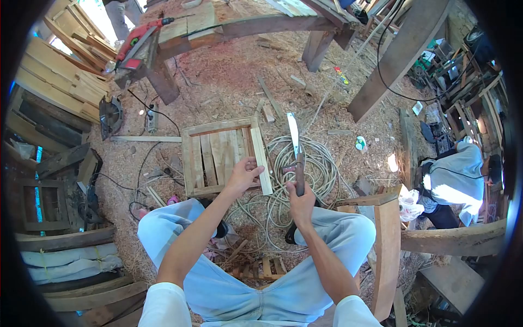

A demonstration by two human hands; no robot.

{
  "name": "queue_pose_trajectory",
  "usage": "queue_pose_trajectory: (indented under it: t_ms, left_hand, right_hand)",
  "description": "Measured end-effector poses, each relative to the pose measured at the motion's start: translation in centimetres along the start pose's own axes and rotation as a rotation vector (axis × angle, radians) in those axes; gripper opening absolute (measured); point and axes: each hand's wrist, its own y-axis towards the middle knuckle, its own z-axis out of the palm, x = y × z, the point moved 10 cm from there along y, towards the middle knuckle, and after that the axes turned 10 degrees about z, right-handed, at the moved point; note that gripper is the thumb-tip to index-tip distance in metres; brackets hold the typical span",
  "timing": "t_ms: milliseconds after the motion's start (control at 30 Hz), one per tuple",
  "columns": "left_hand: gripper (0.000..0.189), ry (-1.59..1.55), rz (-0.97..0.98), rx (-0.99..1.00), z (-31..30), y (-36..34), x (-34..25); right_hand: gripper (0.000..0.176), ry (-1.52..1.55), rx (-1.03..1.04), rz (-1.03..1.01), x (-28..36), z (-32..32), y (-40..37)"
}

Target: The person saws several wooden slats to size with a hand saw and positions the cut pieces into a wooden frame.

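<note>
My left hand [244,175] is closed around the lower part of a pale wooden strip [258,143], which stands slanted over the right side of a slatted wooden frame [195,163]. In my right hand [302,203] is a machete by its long dark handle [299,177], with the bright blade [293,129] pointing up and away from me. Blade and strip are apart, side by side. Beneath the machete, a coil of pale cord or hose [324,163] lies on the ground.
A red power drill [143,37] rests on a rough wooden bench [261,24] ahead. A circular saw [111,116] stands on the shaving-covered ground at the left. A wooden post [400,54] rises at the right, and a wooden piece [387,245] is beside my right knee. Cables trail at left.
</note>
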Motion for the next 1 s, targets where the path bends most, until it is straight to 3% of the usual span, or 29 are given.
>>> queue_pose_trajectory:
  t_ms: [100, 200, 333, 400, 533, 633, 700, 833, 900, 1000]
  left_hand:
    - [0.034, 0.252, -0.016, -0.007, -1.9, 1.2, 2.5]
    - [0.034, 0.439, 0.01, 0.047, -2.4, 2.0, 4.1]
    - [0.037, 0.482, 0.025, 0.053, -2.7, 2.6, 5.5]
    - [0.039, 0.633, 0.171, 0.041, -2.7, 2.7, 4.4]
    - [0.046, 0.686, 0.099, 0.031, -2.2, 2.3, 4.0]
    - [0.054, 0.82, 0.154, -0.083, -2.2, 1.4, 1.7]
    - [0.06, 1.148, 0.327, -0.307, -2.7, 0.3, -1.4]
    - [0.058, 1.491, 0.526, -0.472, -1.8, -1.8, -3.3]
    - [0.057, 1.336, 0.44, -0.101, 0.5, -0.9, -1.3]
    - [0.049, 1.342, 0.391, -0.065, 0.5, -0.5, -0.3]
  right_hand:
    - [0.039, 0.006, -0.014, -0.051, 1.4, -0.9, -0.6]
    - [0.041, 0.129, 0.077, 0.1, -0.2, -0.6, -0.6]
    - [0.041, 0.191, 0.151, 0.102, -0.2, 0.2, -0.7]
    - [0.042, 0.189, 0.15, 0.104, -0.2, 0.5, -0.7]
    - [0.043, 0.184, 0.167, 0.1, -0.2, 0.7, -0.6]
    - [0.036, 0.198, 0.21, 0.111, -0.1, 0.9, -0.6]
    - [0.036, 0.197, 0.192, 0.103, 0.1, 0.7, -0.5]
    - [0.039, 0.268, 0.176, 0.182, 0.9, 0.5, -0.7]
    - [0.038, 0.27, 0.176, 0.199, 1.0, 0.6, -0.7]
    - [0.036, 0.266, 0.179, 0.198, 0.8, 0.6, -0.7]
